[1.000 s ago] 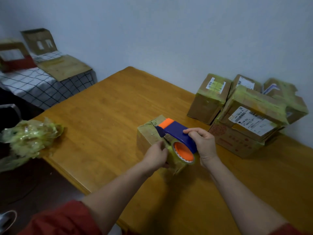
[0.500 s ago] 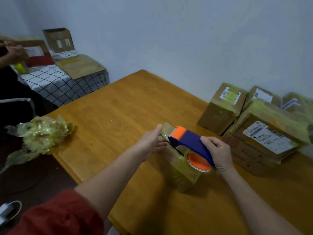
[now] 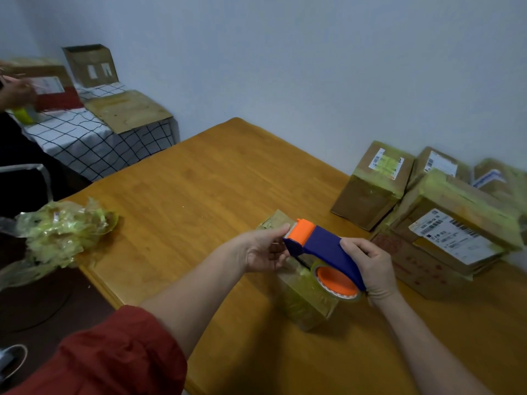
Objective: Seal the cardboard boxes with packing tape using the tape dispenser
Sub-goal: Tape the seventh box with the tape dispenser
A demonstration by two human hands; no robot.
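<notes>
A small cardboard box, wrapped in yellowish tape, lies on the wooden table in front of me. Above it is the blue and orange tape dispenser with its tape roll at the near end. My right hand grips the blue handle. My left hand holds the dispenser's orange front end, thumb on top and fingers curled beneath. The box's top is largely hidden by the dispenser and my hands.
Several taped boxes with labels are piled at the right against the wall. A crumpled wad of used tape lies at the table's left edge. Another person's hand works at a checked-cloth side table holding more boxes.
My left hand has left the box's side and taken hold of the dispenser's front end. The dispenser's head has risen a little off the box.
</notes>
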